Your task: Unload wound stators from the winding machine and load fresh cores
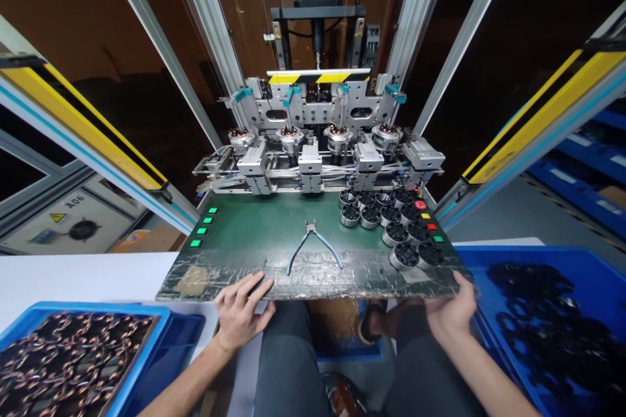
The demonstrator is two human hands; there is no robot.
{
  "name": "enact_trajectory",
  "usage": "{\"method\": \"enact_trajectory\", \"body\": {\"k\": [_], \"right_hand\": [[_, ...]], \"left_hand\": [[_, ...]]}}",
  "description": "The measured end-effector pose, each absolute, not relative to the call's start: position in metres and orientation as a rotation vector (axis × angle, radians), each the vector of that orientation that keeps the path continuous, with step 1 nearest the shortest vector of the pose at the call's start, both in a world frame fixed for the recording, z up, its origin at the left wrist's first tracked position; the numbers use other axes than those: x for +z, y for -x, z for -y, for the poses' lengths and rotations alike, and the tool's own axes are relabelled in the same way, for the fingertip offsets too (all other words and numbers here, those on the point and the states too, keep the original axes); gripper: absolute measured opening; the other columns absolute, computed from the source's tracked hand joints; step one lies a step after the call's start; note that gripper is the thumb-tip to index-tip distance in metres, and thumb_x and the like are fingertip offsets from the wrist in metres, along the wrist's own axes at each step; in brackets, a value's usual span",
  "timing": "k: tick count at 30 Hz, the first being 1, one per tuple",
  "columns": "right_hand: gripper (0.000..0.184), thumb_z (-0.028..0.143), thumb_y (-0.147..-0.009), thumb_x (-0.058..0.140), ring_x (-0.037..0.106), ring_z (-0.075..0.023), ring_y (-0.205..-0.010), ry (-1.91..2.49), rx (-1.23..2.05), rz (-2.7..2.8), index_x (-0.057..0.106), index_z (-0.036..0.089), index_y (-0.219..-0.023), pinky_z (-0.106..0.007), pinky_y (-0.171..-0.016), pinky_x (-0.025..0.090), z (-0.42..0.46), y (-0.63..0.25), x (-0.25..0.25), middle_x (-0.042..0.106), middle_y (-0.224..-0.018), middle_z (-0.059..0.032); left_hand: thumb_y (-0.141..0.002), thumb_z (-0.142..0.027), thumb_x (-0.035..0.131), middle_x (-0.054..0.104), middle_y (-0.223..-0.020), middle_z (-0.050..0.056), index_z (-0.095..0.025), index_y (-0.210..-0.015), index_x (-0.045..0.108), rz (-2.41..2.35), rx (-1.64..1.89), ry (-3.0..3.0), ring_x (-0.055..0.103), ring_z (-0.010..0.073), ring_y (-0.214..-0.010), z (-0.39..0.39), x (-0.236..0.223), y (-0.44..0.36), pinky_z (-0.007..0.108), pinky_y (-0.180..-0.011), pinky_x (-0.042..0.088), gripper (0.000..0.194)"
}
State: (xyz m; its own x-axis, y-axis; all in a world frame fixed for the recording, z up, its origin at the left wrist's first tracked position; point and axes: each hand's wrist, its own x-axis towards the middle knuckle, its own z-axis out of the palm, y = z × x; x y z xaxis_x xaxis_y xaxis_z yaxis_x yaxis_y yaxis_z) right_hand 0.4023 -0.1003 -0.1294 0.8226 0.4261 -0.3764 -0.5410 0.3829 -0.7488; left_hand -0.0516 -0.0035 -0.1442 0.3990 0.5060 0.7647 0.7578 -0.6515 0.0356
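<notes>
My left hand point(240, 307) rests at the front edge of the green worktop point(259, 228), fingers stretched over its top and thumb just in front of the edge. It holds nothing. At the front right corner, my right hand point(454, 309) grips the worktop with the thumb on top; its other fingers are hidden below. Blue-handled cutting pliers point(313, 244) lie spread in the middle, jaws away from me. To their right stand several round black-and-silver motor parts point(403, 255), grouped in rows.
Behind the worktop, a machine point(313, 163) carries copper-wound parts point(338, 137) in its holders. Green buttons point(204, 230) line the left side; a red button point(420, 206) sits at right. Blue bins flank me: copper-wound parts in the left bin point(163, 322), black parts in the right bin point(482, 260).
</notes>
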Motion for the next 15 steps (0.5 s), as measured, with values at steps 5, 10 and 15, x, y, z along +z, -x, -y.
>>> {"method": "enact_trajectory", "body": {"k": [5, 10, 15], "right_hand": [[0.04, 0.039, -0.081, 0.07, 0.074, -0.0208, -0.092, 0.998, 0.612, -0.117, 0.078, 0.022, -0.116, -0.035, -0.08, 0.065, 0.0999, -0.4013, -0.1283, 0.079, -0.115, -0.0009], [0.038, 0.039, -0.081, 0.07, 0.075, -0.0219, -0.096, 1.015, 0.605, -0.118, 0.078, 0.023, -0.115, -0.036, -0.081, 0.065, 0.0992, -0.4008, -0.1283, 0.08, -0.114, 0.0001], [0.038, 0.038, -0.082, 0.07, 0.075, -0.0207, -0.096, 1.0, 0.613, -0.121, 0.078, 0.023, -0.116, -0.034, -0.081, 0.065, 0.0994, -0.4, -0.1266, 0.079, -0.115, -0.0002]], "left_hand": [[-0.09, -0.035, 0.079, 0.079, -0.128, 0.004, -0.039, -0.143, 0.067, 1.098, -1.106, 2.339, 0.071, 0.0272, -0.116, 0.0037, -0.1435, 0.0511, 0.046, -0.104, 0.04, 0.055], [-0.091, -0.035, 0.079, 0.079, -0.128, 0.004, -0.037, -0.139, 0.069, 1.092, -1.111, 2.337, 0.071, 0.0272, -0.116, 0.0036, -0.1419, 0.0507, 0.046, -0.101, 0.04, 0.049], [-0.091, -0.035, 0.079, 0.079, -0.128, 0.004, -0.037, -0.138, 0.07, 1.088, -1.109, 2.341, 0.071, 0.0271, -0.116, 0.0033, -0.1425, 0.051, 0.046, -0.099, 0.04, 0.047]]}}
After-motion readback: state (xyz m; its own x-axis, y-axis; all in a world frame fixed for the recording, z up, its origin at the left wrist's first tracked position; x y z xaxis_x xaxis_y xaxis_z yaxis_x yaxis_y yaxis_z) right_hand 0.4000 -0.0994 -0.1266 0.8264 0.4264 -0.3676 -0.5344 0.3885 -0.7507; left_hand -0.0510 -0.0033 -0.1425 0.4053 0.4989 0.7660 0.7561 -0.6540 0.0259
